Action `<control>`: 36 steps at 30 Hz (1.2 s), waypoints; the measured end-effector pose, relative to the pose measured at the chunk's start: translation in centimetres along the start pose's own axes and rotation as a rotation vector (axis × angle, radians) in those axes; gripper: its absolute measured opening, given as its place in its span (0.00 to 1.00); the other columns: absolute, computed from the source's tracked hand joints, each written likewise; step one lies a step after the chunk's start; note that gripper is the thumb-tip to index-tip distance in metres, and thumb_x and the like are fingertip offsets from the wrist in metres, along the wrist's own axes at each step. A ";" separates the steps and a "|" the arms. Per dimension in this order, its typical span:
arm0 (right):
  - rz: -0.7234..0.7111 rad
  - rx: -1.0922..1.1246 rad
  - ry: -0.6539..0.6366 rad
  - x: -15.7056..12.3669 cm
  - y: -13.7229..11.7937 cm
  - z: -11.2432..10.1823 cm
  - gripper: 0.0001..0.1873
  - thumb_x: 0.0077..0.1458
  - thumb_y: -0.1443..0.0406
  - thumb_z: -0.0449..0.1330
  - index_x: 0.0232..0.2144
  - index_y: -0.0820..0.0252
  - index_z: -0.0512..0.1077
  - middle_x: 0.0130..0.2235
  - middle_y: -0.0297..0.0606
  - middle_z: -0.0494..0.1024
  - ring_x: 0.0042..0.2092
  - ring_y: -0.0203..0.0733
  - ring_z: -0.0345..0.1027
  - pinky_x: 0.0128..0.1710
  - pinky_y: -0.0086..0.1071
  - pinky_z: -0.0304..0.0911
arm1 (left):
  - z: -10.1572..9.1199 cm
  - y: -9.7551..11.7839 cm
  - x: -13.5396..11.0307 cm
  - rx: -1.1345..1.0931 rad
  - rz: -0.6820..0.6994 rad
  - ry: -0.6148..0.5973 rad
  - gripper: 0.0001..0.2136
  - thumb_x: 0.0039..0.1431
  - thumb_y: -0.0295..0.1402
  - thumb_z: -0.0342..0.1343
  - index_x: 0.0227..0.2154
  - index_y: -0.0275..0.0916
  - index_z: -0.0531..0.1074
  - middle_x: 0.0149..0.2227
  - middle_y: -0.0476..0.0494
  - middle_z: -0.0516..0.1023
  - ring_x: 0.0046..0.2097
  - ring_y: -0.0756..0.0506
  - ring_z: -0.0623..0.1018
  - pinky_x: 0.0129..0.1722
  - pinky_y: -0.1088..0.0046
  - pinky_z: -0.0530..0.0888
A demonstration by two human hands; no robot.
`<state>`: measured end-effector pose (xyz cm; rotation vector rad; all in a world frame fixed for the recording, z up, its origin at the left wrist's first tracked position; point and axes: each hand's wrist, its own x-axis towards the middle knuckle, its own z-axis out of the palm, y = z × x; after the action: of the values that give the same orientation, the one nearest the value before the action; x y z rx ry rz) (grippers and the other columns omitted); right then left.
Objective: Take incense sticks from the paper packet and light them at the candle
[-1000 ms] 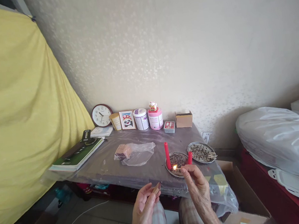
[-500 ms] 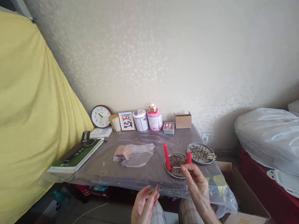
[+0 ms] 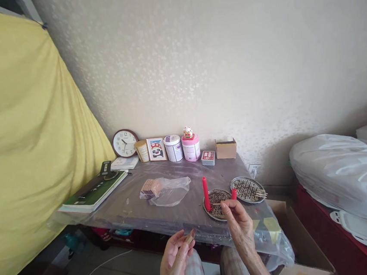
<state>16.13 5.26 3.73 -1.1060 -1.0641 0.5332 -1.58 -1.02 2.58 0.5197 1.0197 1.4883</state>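
In front of the table's near edge, my left hand (image 3: 174, 257) is closed round a small matchbox (image 3: 189, 237). My right hand (image 3: 241, 229) pinches a matchstick (image 3: 216, 204) between thumb and fingertips and holds it level, pointing left. Its far end is near the foot of a tall red candle (image 3: 206, 193); no flame shows. That candle stands upright on a round tray (image 3: 216, 218) with a dark-speckled surface. A short red candle (image 3: 234, 193) rises behind my right fingers, its lower part hidden. Several matchsticks (image 3: 260, 193) lie on a second round tray (image 3: 239, 179).
A plastic bag (image 3: 176, 192) with a stack of small boxes (image 3: 151, 187) lies mid-table. Along the wall stand a clock (image 3: 125, 139), a panda picture (image 3: 156, 148), canisters (image 3: 173, 149), a flat tin (image 3: 208, 157) and a cardboard box (image 3: 226, 150). Books (image 3: 94, 191) lie at left.
My right hand has shifted slightly left with the matchstick. My left hand holds the matchbox much as before, slightly lower. The view has moved a little.
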 end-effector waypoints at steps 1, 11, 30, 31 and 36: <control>0.002 0.002 0.001 0.0 0.0 0.0 0.14 0.52 0.54 0.63 0.28 0.59 0.73 0.27 0.34 0.74 0.29 0.38 0.66 0.31 0.30 0.62 | -0.1 0.0 0.0 0.002 -0.010 -0.010 0.24 0.39 0.46 0.69 0.38 0.38 0.76 0.38 0.36 0.83 0.43 0.37 0.80 0.47 0.60 0.71; 0.030 0.042 0.013 0.0 -0.4 0.1 0.14 0.50 0.54 0.64 0.27 0.60 0.74 0.27 0.34 0.75 0.28 0.37 0.66 0.30 0.30 0.63 | -0.3 0.2 0.2 -0.003 -0.046 -0.043 0.22 0.41 0.43 0.70 0.39 0.37 0.76 0.39 0.36 0.83 0.45 0.38 0.80 0.49 0.61 0.71; 0.192 -0.067 0.238 7.9 4.5 -12.5 0.22 0.42 0.48 0.66 0.28 0.61 0.74 0.25 0.35 0.78 0.26 0.40 0.70 0.26 0.33 0.65 | -1.8 -0.7 1.4 -0.026 -0.153 -0.075 0.22 0.34 0.41 0.72 0.35 0.40 0.78 0.39 0.39 0.85 0.44 0.37 0.81 0.49 0.60 0.73; 0.207 -0.110 0.241 8.3 5.3 -13.1 0.22 0.43 0.48 0.65 0.29 0.62 0.74 0.24 0.35 0.77 0.26 0.41 0.69 0.26 0.32 0.64 | -1.8 -0.9 1.4 -0.027 -0.160 -0.083 0.21 0.35 0.41 0.72 0.35 0.40 0.78 0.39 0.39 0.85 0.43 0.37 0.81 0.49 0.61 0.73; 0.258 -0.339 0.237 9.3 7.9 -14.4 0.16 0.54 0.54 0.63 0.31 0.63 0.75 0.27 0.33 0.78 0.30 0.39 0.72 0.32 0.34 0.66 | -2.0 -1.2 1.8 -0.024 -0.209 -0.080 0.21 0.35 0.41 0.73 0.35 0.41 0.78 0.39 0.41 0.85 0.43 0.39 0.82 0.45 0.65 0.75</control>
<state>34.08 9.35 -0.39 -1.5784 -0.8259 0.4189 -2.82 -0.01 0.12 0.4384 0.9622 1.2837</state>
